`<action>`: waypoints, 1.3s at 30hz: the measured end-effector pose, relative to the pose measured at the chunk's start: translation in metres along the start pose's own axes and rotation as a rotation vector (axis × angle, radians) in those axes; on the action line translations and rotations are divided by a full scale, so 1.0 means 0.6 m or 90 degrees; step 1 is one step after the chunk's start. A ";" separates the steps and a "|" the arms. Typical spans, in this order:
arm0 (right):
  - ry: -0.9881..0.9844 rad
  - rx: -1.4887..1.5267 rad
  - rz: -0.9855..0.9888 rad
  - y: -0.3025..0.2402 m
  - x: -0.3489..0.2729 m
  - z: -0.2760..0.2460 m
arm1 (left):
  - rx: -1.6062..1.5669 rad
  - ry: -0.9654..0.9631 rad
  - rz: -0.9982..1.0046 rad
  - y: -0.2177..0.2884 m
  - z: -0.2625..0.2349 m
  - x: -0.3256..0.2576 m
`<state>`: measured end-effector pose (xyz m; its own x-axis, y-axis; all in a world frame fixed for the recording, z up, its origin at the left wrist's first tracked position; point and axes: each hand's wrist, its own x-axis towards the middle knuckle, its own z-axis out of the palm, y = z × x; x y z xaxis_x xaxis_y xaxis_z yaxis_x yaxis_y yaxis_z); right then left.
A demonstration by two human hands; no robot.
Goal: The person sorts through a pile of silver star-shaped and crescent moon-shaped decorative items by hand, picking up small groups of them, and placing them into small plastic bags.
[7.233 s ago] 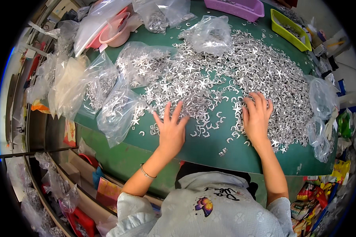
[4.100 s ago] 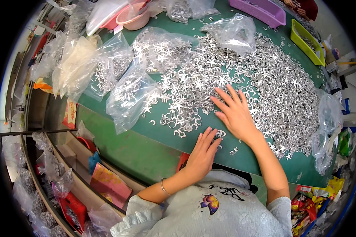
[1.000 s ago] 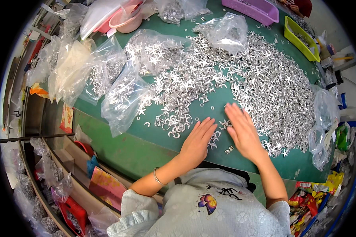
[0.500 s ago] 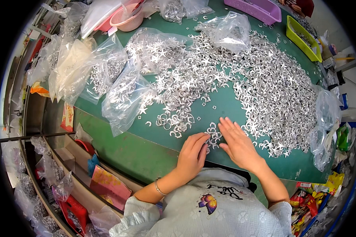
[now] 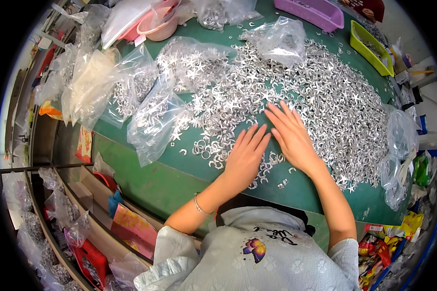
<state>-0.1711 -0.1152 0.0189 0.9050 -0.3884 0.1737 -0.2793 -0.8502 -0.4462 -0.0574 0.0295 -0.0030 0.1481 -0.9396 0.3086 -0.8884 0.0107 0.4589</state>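
Both hands lie flat on the green table (image 5: 179, 169), fingers stretched out and pointing away from me. My left hand (image 5: 245, 155) rests over some small silver metal pieces (image 5: 264, 169), several of them showing along its right side. My right hand (image 5: 294, 138) sits a little farther out, fingertips at the inner edge of the big heap of silver crescent and star-shaped pieces (image 5: 344, 111). Neither hand grips anything. A tiny cluster of pieces (image 5: 282, 184) lies near the table's front edge. Silver rings (image 5: 202, 148) are left of my left hand.
Clear plastic bags of silver pieces (image 5: 153, 121) stand at the left, and another bag (image 5: 281, 41) lies on the heap. Behind are a pink basket (image 5: 158, 30), a purple tray (image 5: 320, 17) and a yellow-green tray (image 5: 369, 51). A person's hand (image 5: 366, 12) shows at the far right.
Both hands have moved away from me over the table, the right one up to the heap. Fingers of the left hand have straightened. Loose pieces now show nearer the front edge.
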 end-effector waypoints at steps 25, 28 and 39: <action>0.126 -0.119 0.073 0.056 0.028 0.018 | 0.233 -0.070 0.056 -0.075 0.047 0.136; 0.000 -0.218 0.066 0.056 0.012 0.018 | 0.238 -0.095 0.057 -0.071 0.030 0.119; -0.072 -0.185 0.018 -0.003 -0.062 -0.003 | -0.075 -0.141 0.108 -0.028 0.009 0.018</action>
<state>-0.2050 -0.0998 0.0150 0.9208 -0.3857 0.0589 -0.3706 -0.9118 -0.1770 -0.0432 0.0171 -0.0120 -0.1084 -0.9724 0.2069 -0.8335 0.2023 0.5141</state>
